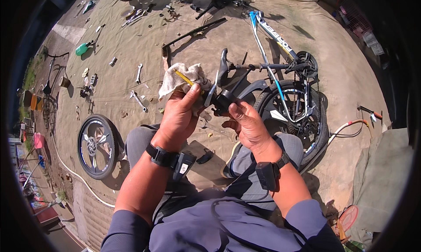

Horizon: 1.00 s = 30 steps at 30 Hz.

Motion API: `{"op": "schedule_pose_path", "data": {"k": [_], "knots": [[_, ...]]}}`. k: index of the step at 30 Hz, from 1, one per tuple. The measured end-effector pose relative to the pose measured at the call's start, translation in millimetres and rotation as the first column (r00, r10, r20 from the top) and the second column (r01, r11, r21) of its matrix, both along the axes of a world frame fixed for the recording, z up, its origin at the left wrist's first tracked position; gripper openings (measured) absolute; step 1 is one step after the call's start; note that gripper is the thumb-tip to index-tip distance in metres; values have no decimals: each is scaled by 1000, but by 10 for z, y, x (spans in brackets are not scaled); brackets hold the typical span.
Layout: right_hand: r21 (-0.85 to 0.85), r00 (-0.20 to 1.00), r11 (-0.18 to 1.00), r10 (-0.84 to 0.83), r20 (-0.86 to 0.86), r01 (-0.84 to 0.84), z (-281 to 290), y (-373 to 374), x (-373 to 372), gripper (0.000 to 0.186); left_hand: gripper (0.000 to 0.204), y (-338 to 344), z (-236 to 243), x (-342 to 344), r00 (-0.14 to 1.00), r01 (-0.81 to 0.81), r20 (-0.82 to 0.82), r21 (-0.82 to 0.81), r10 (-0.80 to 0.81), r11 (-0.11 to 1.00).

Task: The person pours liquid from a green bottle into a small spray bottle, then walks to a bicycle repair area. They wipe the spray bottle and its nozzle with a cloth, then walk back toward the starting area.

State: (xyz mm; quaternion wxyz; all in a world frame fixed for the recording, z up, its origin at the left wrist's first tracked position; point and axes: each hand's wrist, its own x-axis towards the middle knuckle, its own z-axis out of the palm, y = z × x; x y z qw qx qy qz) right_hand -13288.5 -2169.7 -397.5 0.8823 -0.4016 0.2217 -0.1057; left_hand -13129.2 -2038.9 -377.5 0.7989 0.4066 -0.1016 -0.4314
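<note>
A bike frame (275,37), loose wheel (97,143) and scattered wrenches (139,73) on sunlit ground (116,83) show an outdoor repair spot.

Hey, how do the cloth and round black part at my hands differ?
The cloth is pale; the black part is dark. The cloth is crumpled and irregular, while the black part looks rigid and rounded. The cloth sits by your left hand, the black part by your right hand.

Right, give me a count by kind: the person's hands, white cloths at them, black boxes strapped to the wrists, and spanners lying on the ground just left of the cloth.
Hands: 2 (left hand, right hand)
White cloth: 1
Black wrist boxes: 2 (left box, right box)
Spanners: 2 (upper spanner, lower spanner)
Total: 7
</note>
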Motion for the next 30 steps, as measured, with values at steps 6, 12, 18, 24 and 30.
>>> {"op": "schedule_pose_path", "data": {"k": [6, 12, 18, 24, 30], "knots": [[136, 986, 982, -145, 84, 133, -44, -201, 225, 34, 36, -173, 38, 114, 999, 49, 7, -84, -48, 995], [-130, 969, 964, -216, 117, 231, 167, -520, 404, 48, 30, -243, -18, 558, 998, -40, -40, -3, 40, 999], [-301, 944, 895, -297, 145, 328, 122, -520, 518, 48, 40, -212, -331, 544, 965, 90, -241, -53, -100, 995], [-447, 933, 819, -310, 183, 360, -4, -466, 557, 48, 46, -366, -165, 479, 983, 157, -93, -42, -160, 987], [-661, 971, 714, -208, 115, 231, 11, -480, 531, 52, 40, -354, -162, 458, 987, 154, -51, 20, -153, 988]]}}
